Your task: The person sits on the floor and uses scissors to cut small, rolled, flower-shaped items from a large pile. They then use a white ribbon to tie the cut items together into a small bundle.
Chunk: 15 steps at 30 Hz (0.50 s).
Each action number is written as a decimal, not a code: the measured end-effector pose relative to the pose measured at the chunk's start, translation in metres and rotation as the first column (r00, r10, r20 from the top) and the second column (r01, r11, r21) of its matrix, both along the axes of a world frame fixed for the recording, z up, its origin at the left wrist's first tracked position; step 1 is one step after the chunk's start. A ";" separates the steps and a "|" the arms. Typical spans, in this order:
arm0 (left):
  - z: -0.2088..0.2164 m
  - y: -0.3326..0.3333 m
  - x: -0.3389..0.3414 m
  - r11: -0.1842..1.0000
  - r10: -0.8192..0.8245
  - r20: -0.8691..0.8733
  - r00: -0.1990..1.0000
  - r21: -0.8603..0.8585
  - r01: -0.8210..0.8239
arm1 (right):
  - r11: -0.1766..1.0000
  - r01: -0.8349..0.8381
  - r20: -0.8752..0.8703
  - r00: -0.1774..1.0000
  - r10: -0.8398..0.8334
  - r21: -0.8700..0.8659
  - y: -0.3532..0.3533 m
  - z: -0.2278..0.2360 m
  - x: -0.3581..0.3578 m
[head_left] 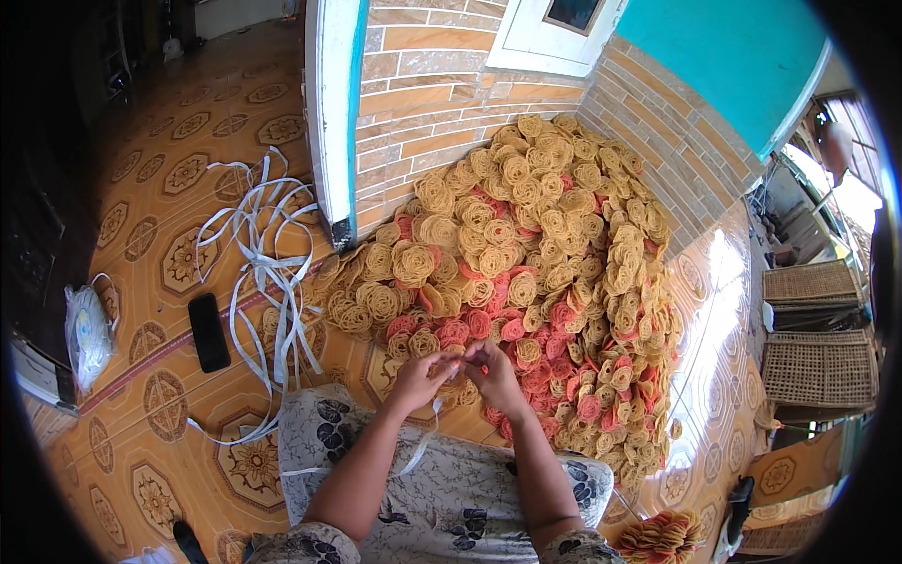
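My left hand and my right hand meet over my lap, thumbs and fingertips pinched close together. A thin white ribbon hangs from beneath the fingers of my left hand and trails across my patterned garment. Bits of red show at the fingers of my right hand, but what it pinches is too small and covered to tell. Just beyond both hands spreads a large heap of straw-coloured rosettes, with coral-red rosettes mixed in, mostly at its near side.
Loose white ribbons lie tangled on the tiled floor at left, beside a black phone. A plastic bag is farther left. A brick-tiled wall backs the heap. Woven panels stand at right; stacked rosettes lie at lower right.
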<state>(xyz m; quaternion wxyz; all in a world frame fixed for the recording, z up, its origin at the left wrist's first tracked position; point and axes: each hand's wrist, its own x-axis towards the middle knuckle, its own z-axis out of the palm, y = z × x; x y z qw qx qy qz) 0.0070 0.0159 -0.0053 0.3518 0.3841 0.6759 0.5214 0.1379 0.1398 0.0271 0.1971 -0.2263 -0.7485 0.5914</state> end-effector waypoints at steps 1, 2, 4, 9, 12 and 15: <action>0.002 -0.001 0.000 0.996 -0.004 -0.035 0.999 -0.089 0.001 | 1.000 0.020 -0.082 0.996 -0.021 -0.012 0.001 -0.004 -0.004; 0.003 -0.002 0.000 0.988 -0.001 -0.072 0.997 -0.152 -0.010 | 0.998 0.060 -0.025 0.998 -0.060 -0.006 0.004 -0.010 -0.009; 0.004 -0.002 0.000 0.966 0.042 -0.195 0.980 -0.242 -0.090 | 0.995 0.094 -0.012 0.995 -0.094 0.016 0.008 -0.024 -0.018; -0.006 0.004 -0.003 0.964 0.005 -0.329 0.944 -0.249 -0.092 | 0.590 0.085 0.124 0.944 -0.305 0.803 0.010 -0.055 -0.021; -0.012 0.011 -0.001 0.980 0.071 -0.218 0.973 -0.168 -0.109 | 0.922 0.263 0.150 0.938 -0.313 0.283 0.013 -0.056 -0.013; -0.015 0.014 -0.002 0.988 0.082 -0.140 0.987 -0.122 -0.099 | 0.939 0.336 0.141 0.929 -0.343 0.073 0.018 -0.045 -0.005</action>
